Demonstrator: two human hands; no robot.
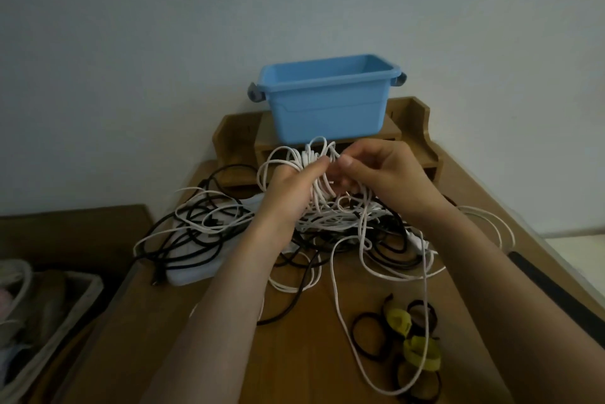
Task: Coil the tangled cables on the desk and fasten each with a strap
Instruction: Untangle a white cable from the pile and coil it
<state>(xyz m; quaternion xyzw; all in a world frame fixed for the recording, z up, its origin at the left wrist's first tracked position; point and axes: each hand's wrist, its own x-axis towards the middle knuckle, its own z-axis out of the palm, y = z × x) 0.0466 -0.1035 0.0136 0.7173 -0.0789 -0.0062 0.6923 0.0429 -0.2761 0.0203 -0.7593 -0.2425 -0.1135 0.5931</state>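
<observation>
Both lifted: left hand (289, 189) grips white cable (317, 151), right hand (386, 174) pinches it.

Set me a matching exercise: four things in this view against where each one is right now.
Things:
1 blue bin
2 white cable
3 straps
4 black cables

Places:
A loose on the desk, near right
B held up by left hand and right hand
C on the wooden shelf at the back
D tangled on the desk below the hands

Pairs: 1-C, 2-B, 3-A, 4-D
</observation>
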